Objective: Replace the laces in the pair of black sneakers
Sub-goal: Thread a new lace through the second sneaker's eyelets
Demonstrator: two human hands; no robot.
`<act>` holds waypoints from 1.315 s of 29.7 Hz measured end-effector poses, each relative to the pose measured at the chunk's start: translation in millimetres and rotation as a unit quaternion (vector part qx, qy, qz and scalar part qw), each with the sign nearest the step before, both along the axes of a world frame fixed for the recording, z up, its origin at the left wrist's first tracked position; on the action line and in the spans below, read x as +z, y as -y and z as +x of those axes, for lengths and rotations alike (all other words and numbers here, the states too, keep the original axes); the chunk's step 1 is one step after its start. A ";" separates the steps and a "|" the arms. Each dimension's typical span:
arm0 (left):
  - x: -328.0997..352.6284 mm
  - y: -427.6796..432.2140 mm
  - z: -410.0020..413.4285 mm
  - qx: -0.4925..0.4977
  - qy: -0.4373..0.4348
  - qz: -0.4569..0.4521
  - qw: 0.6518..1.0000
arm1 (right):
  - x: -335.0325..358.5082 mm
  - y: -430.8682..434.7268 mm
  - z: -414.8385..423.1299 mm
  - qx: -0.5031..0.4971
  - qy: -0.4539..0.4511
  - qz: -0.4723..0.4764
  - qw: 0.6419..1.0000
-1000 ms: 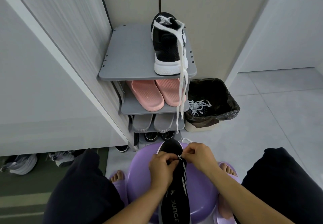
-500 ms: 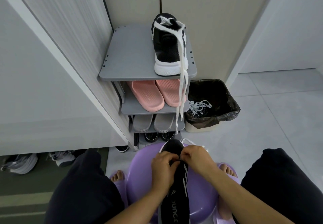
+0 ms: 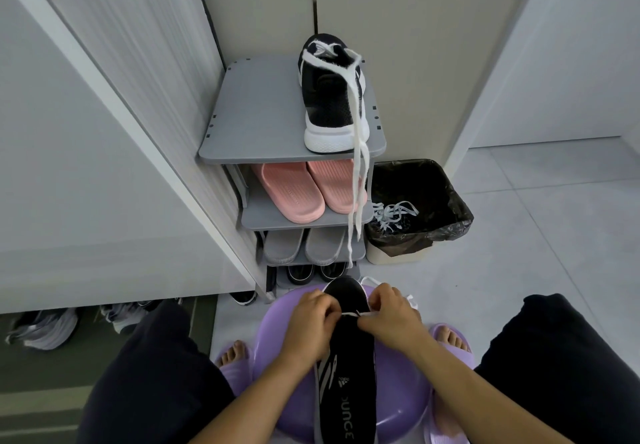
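One black sneaker point(image 3: 346, 367) lies on a purple stool point(image 3: 401, 405) between my knees, toe pointing away. My left hand point(image 3: 308, 326) grips its left side near the eyelets. My right hand point(image 3: 391, 315) pinches a white lace point(image 3: 356, 313) stretched across the shoe's front. The other black sneaker point(image 3: 329, 97) stands on the top shelf of a grey shoe rack point(image 3: 256, 125), with a white lace point(image 3: 358, 180) draped over it and hanging down past the shelves.
Pink slippers point(image 3: 294, 190) and grey slippers point(image 3: 304, 244) fill lower shelves. A bin with a black bag point(image 3: 422, 208) beside the rack holds old white laces point(image 3: 391, 215). My feet in purple slippers point(image 3: 450, 336) flank the stool. More shoes point(image 3: 41, 327) lie at left under a cabinet.
My hands have shifted toward the shoe's toe and moved slightly apart, and a short stretch of white lace now shows between them.
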State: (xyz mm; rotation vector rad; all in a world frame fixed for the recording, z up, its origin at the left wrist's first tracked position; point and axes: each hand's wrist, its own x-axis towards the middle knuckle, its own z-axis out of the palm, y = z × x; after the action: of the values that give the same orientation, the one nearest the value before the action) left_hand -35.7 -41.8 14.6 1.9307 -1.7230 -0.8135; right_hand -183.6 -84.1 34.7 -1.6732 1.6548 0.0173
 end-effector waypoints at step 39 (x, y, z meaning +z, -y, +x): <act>9.4 -9.1 6.0 0.138 -0.077 0.172 0.972 | -11.5 -5.7 22.4 0.067 0.042 -0.035 0.996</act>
State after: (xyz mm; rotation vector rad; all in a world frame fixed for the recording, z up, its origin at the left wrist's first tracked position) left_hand -29.8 -32.7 24.0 2.1989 -1.2477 -1.1785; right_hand -161.2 -78.4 23.2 -1.8095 1.4955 -0.0443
